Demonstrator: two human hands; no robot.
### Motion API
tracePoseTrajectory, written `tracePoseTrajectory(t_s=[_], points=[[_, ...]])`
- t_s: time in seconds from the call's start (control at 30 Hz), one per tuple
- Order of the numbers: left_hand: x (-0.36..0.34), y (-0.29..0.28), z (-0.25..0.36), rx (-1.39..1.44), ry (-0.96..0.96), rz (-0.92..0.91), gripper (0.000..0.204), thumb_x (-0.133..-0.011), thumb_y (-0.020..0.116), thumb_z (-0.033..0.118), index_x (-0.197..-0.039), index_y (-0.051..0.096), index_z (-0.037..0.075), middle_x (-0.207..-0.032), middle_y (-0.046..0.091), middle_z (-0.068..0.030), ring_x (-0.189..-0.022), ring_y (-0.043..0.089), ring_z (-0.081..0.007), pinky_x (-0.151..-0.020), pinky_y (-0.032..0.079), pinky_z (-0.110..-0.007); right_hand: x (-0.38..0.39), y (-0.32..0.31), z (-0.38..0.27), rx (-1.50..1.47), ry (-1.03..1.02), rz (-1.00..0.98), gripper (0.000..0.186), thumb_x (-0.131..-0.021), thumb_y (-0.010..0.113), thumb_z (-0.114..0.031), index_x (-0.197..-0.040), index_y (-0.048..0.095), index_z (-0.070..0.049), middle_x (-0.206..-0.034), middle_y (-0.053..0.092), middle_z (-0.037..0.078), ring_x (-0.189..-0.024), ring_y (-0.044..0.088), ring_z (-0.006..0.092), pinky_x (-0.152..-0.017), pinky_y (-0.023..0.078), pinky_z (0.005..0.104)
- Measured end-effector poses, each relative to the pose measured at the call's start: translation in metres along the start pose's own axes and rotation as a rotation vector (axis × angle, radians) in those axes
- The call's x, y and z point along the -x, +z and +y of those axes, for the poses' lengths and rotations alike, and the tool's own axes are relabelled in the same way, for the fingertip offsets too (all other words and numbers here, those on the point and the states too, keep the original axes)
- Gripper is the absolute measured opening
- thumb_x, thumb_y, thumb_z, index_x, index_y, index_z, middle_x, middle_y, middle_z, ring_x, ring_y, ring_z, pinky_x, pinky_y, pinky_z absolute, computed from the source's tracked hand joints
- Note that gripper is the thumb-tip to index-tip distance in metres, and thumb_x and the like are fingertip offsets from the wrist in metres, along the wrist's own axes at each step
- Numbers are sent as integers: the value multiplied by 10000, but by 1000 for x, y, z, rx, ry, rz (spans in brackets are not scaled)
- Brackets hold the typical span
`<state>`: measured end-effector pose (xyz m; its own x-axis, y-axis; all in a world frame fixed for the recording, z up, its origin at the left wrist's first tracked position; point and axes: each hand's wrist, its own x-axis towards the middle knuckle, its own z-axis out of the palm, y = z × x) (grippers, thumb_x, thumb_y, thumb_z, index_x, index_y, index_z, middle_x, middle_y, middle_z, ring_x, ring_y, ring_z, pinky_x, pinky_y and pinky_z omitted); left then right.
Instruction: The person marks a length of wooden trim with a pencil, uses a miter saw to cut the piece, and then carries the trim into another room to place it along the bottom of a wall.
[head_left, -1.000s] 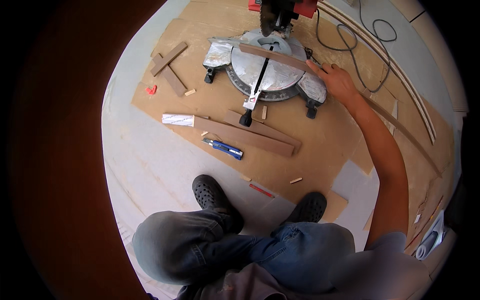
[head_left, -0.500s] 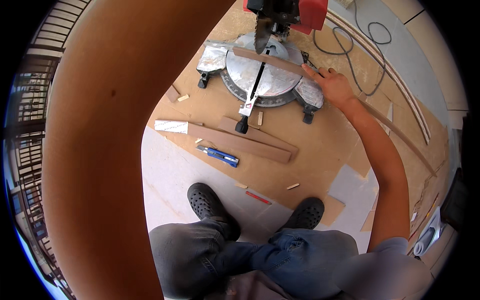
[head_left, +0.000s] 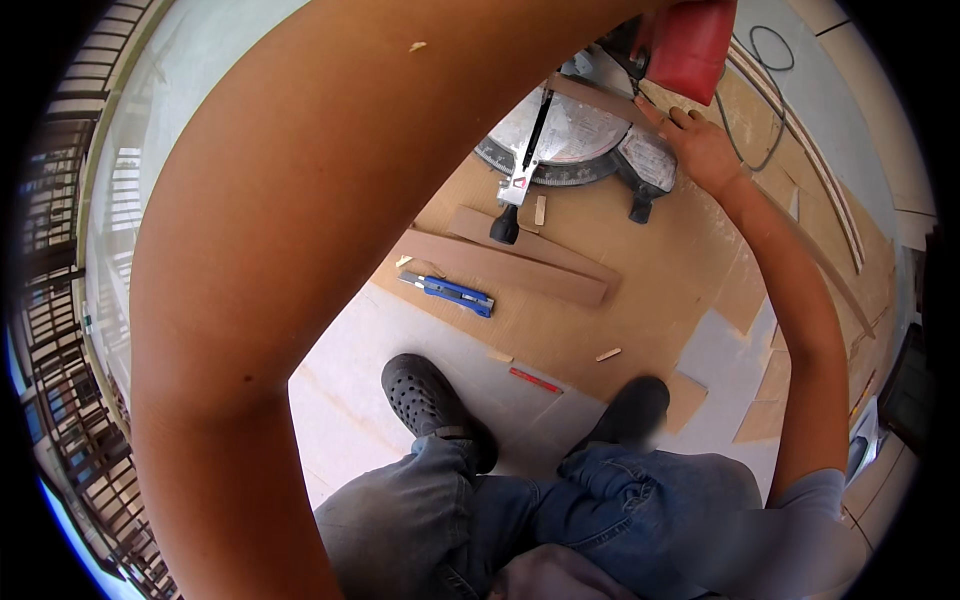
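Note:
My right hand [head_left: 705, 150] grips a long brown board [head_left: 590, 95] lying across the miter saw's silver turntable [head_left: 555, 130], fingers curled on it right of the slot. The board trails off to the right under my forearm. My left forearm crosses the upper left and middle, hiding much of the saw; my left hand is out of sight past the top edge, near the red saw head [head_left: 680, 50]. Below the saw, flat brown boards [head_left: 540, 275] lie on cardboard [head_left: 680, 270] beside a blue utility knife [head_left: 455, 295].
My feet in black clogs [head_left: 425, 395] stand below, near a red pencil-like stick [head_left: 535, 380] and small wood offcuts [head_left: 608, 353]. A looped cable [head_left: 765, 140] and long pale strips [head_left: 825, 170] lie at the right. A dark railing [head_left: 55, 300] runs along the far left.
My left arm has swung into view and reached up toward the saw head, now covering its blade. The view has shifted, with the saw appearing farther right. My right hand stays on the board.

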<state>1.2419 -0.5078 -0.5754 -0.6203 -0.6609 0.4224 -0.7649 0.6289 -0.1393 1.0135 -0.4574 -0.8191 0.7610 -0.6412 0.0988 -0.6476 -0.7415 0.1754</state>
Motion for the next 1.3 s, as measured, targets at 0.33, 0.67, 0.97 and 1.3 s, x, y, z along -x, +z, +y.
tracePoseTrajectory(t_s=[0.33,0.67,0.97,1.3], points=[[-25,-52,46,-81,-424,-738,285,-878,584,79,-1044,789,-28,-1083,746,-252,-1063,692,-419,-949,562,-434,3,-2,0,-74,9,-21,660,-979,599,-146,-1591,402,-294,-1003,613,113,-870,656,337,-793,548,443],[23,-11,17,3,-62,-31,280,-871,591,78,-1035,790,-31,-1087,747,-250,-1091,680,-417,-959,558,-432,1,-2,-6,-72,11,46,648,-994,589,-147,-1591,397,-307,-1052,639,137,-866,675,356,-775,545,459],[20,4,5,-119,74,-59,295,-911,545,96,-1029,780,-38,-1056,748,-246,-1060,685,-421,-939,564,-442,0,-4,-5,-93,17,33,596,-957,593,-99,-1527,505,-250,-994,616,69,-972,590,289,-845,544,399],[30,8,4,-39,51,109,288,-894,548,113,-1009,782,-10,-1066,745,-232,-1070,659,-436,-946,557,-454,1,0,1,-106,-23,36,597,-961,583,-107,-1537,491,-236,-1014,617,74,-987,589,291,-849,542,396]])
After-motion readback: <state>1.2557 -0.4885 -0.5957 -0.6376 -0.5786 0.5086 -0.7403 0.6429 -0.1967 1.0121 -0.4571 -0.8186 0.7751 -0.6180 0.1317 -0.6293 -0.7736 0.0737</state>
